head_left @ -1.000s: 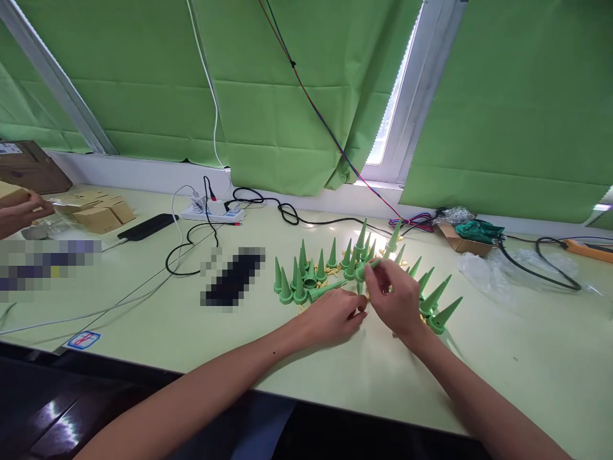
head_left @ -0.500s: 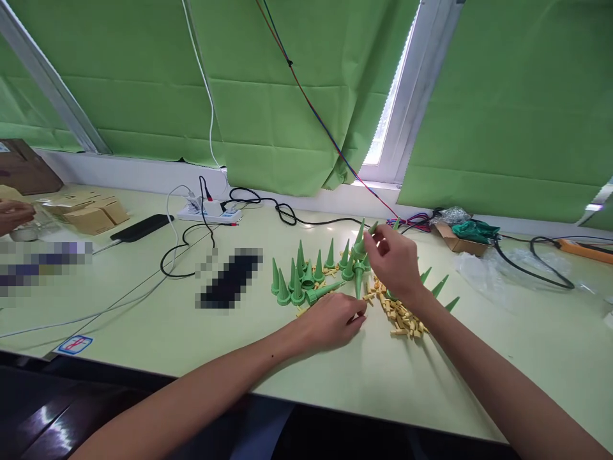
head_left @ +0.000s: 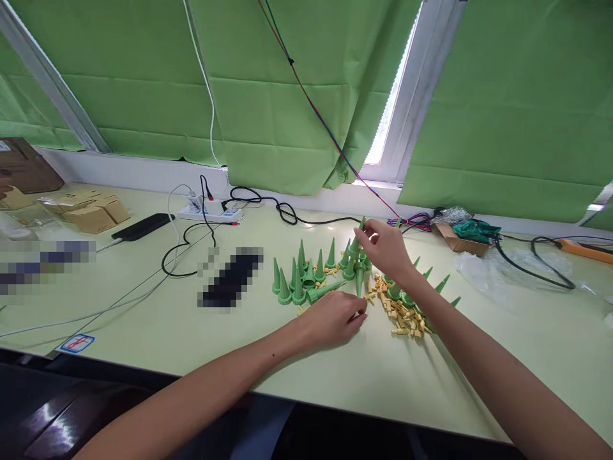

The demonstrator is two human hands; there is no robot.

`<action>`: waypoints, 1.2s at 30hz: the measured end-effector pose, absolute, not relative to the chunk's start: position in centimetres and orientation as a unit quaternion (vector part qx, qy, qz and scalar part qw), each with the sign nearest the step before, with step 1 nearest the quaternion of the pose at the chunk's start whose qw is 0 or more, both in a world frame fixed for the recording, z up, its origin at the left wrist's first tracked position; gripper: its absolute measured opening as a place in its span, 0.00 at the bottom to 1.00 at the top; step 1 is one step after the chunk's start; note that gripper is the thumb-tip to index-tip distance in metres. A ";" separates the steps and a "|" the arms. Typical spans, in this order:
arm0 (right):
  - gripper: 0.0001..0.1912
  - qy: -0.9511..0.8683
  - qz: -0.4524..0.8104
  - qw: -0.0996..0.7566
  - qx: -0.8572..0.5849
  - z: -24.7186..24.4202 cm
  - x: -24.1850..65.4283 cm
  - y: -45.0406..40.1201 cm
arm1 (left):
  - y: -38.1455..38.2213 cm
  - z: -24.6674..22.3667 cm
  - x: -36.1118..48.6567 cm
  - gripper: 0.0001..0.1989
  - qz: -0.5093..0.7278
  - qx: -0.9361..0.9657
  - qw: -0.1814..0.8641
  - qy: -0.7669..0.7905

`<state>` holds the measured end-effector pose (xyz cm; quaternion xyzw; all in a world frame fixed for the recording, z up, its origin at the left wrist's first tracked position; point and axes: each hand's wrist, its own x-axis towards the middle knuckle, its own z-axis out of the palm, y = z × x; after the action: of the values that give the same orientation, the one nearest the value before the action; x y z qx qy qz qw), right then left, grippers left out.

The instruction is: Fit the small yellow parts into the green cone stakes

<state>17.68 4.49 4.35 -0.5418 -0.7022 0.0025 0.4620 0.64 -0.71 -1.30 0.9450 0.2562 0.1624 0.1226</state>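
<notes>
My left hand point(head_left: 338, 317) rests low on the table, its fingers closed round the tip of an upside-down green cone point(head_left: 359, 280). Above and to the right, my right hand point(head_left: 385, 248) pinches another green cone point(head_left: 355, 244) near its top, over the cluster. Several green cones point(head_left: 284, 289) stand upright left of my hands, and one point(head_left: 325, 291) lies on its side behind my left hand. A heap of small yellow pegs point(head_left: 405, 318) lies to the right, with more green cones point(head_left: 441, 284) beside it, partly behind my right forearm.
A blurred dark object point(head_left: 230, 281) lies left of the cones. Farther left are a black flat device point(head_left: 144, 227), a power strip point(head_left: 211, 211) with cables, and cardboard boxes point(head_left: 96, 214). A small open box point(head_left: 457, 239) and clear plastic point(head_left: 483, 271) sit at the right.
My right hand has moved slightly left with the cone it pinches. My left hand has stayed in place. Another person's hand at the far left has gone out of view.
</notes>
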 end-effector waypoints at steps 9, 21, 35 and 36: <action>0.12 -0.704 -0.001 0.454 -0.546 4.4 18.0 5.0 | -0.6 -1.6 0.6 0.11 0.167 0.950 0.105 0.241; 0.11 -0.726 0.010 0.410 -0.551 3.3 18.4 5.4 | -0.8 -1.4 0.7 0.11 0.159 0.953 0.109 0.236; 0.10 -0.713 0.008 0.380 -0.589 3.2 18.0 3.8 | -1.1 -1.2 0.7 0.12 0.142 0.957 0.118 0.225; 0.12 -0.700 0.002 0.395 -0.595 3.2 17.8 3.4 | -1.1 -1.3 0.7 0.12 0.141 0.957 0.121 0.224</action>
<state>17.81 3.43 3.23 -0.5945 -0.7003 0.0019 0.3951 0.70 -1.12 -1.26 0.9566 0.2240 0.1415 0.1210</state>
